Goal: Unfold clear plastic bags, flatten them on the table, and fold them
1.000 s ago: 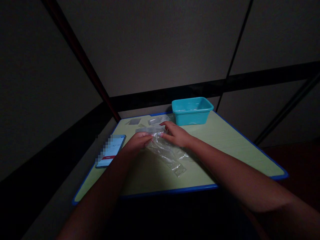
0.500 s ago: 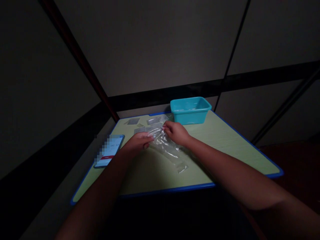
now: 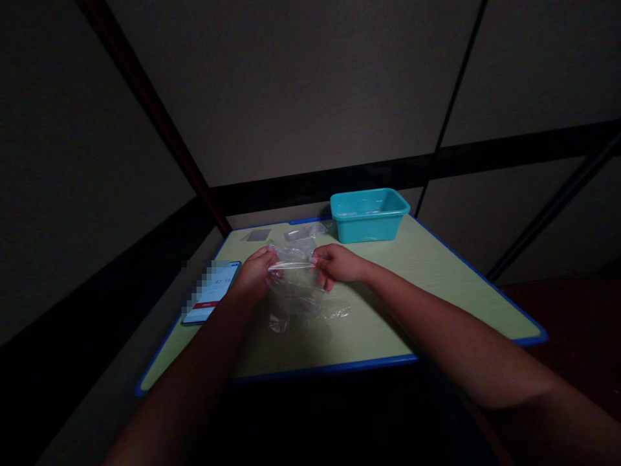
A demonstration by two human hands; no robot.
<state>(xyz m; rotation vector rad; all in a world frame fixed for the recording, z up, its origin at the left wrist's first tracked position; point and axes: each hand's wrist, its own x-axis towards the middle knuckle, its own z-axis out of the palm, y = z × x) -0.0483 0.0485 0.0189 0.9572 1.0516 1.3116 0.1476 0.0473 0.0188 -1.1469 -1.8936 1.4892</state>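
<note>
There is only the head view to work from, and through it I see both bare hands over the table (image 3: 451, 291), left of its middle and well back from the near edge. The left hand (image 3: 256, 272) pinches one side of a clear plastic bag (image 3: 297, 294) between thumb and fingers; the right hand (image 3: 342, 263) pinches the other side. The bag spans the gap between them, a bright crease running across it, its crumpled lower part hanging toward the near edge. I can't tell whether that part touches the table.

I judge the step in hand to be spreading the film and handling its upper edge. The next move, as I read it, calls for a light, even pull from both pinches, since film this thin could slip or fold.

By the left edge lies a phone (image 3: 220, 291), partly pixelated. Its screen shows digits, perhaps starting with 42, and a red bar whose lettering is too small for me to read. I make out no brand or label on the turquoise bin (image 3: 371, 228) at the far right corner, nor on the clear packet (image 3: 305, 232) near the far edge.
</note>
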